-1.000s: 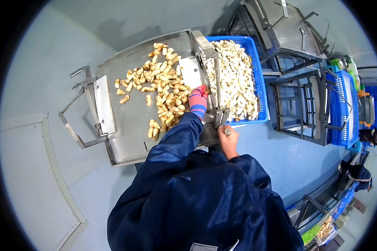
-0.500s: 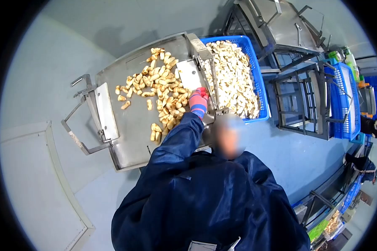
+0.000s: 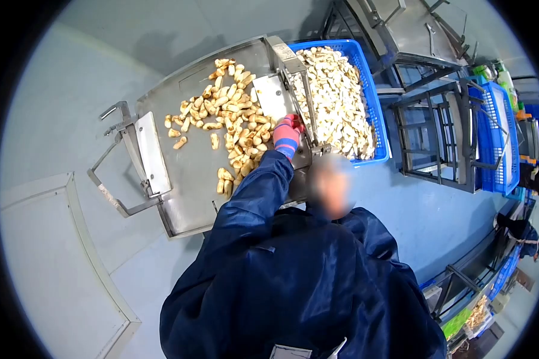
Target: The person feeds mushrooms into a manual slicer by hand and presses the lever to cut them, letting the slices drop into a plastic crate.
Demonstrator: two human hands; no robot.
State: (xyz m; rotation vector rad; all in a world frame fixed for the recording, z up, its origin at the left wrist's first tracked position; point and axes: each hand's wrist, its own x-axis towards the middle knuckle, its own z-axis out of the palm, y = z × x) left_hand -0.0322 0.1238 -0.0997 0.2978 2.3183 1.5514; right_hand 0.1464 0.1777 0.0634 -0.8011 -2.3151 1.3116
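Note:
My left hand (image 3: 287,135), in a pink and blue striped glove, is closed at the lower end of the white board (image 3: 271,97), beside the metal cutter frame (image 3: 306,107); what its fingers hold is hidden. My right hand (image 3: 331,190) is at the near end of that frame, where a blur covers its fingers and the handle area. Brown and cream mushroom-like pieces (image 3: 236,110) lie heaped on the steel tray (image 3: 191,173) left of my left hand. Beyond the cutter, a blue basket (image 3: 382,134) holds many pale slices (image 3: 335,99).
A second cutter frame (image 3: 132,155) with a white board is fixed at the tray's left side. Metal racks (image 3: 431,134) and blue crates (image 3: 497,137) stand at the right. Another person (image 3: 524,233) is at the far right edge.
The view has shifted slightly. My left hand stays beside the cutter. My right hand, seen on a round handle a second ago, is now blurred over.

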